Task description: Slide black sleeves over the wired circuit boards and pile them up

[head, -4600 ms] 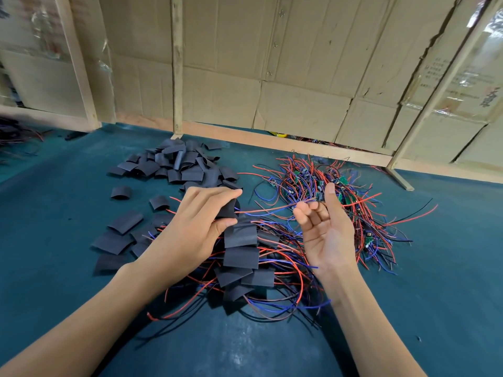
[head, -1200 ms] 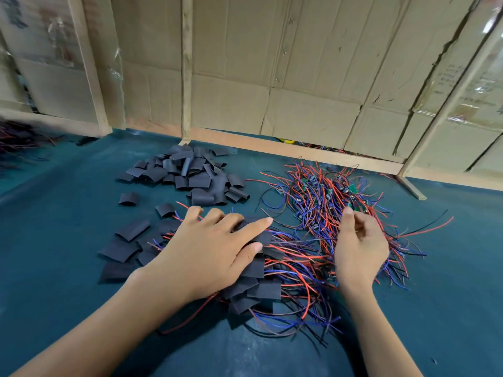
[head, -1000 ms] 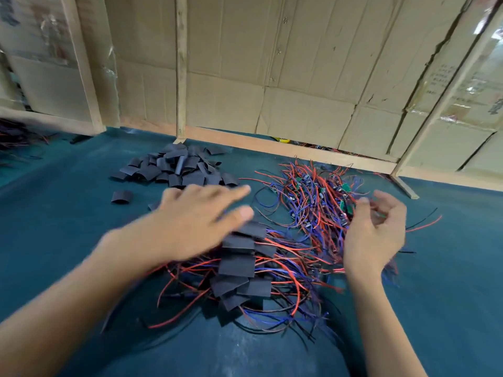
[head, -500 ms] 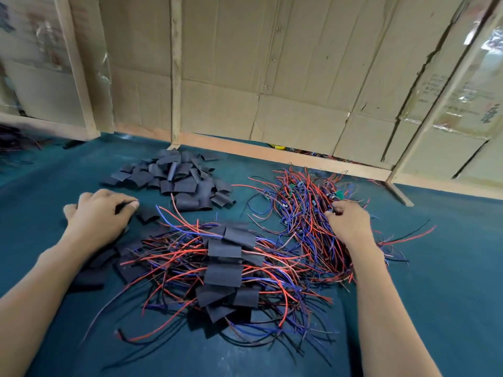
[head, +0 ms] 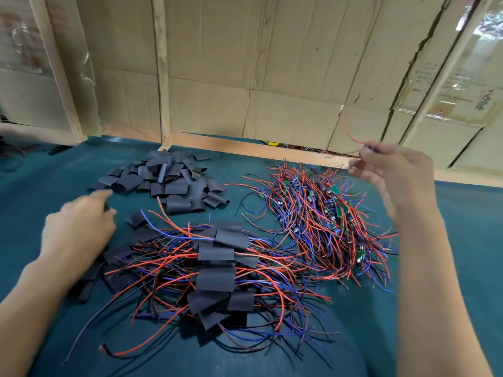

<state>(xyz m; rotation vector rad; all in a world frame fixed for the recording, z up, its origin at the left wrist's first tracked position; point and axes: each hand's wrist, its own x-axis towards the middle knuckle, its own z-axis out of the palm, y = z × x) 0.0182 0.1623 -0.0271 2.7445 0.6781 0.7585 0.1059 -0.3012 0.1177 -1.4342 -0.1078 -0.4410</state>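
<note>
The fingers of the right hand (head: 394,178) are curled together and raised above the surface, pinching thin wires at their tips; a red wire (head: 348,131) arcs up from the pinch against the cardboard behind, and a blue one seems to run through the same grip, though motion blur makes it hard to say whether a circuit board hangs from it. The left hand (head: 79,227) lies low over the teal surface (head: 40,180), its forefinger stretched toward the far heap and the other fingers loosely bent; a small dark shape shows at its thumb, probably a black sleeve, but the blur leaves it unclear whether the fingers grasp it or merely touch it. Flat loose sleeves (head: 92,273) lie partly under the left hand and wrist. Beyond the forefinger is the heap of empty black sleeves (head: 168,180). Between the two arms, near the person, lies the pile of sleeved boards (head: 217,268), black sleeves stacked in a rough column with red, blue and black wires fanning out to both sides. Under and beside the right hand lies the tangle of bare wired circuit boards (head: 318,213), green boards showing among the red and blue wires. Cardboard panels (head: 272,63) on wooden posts back the surface.
</note>
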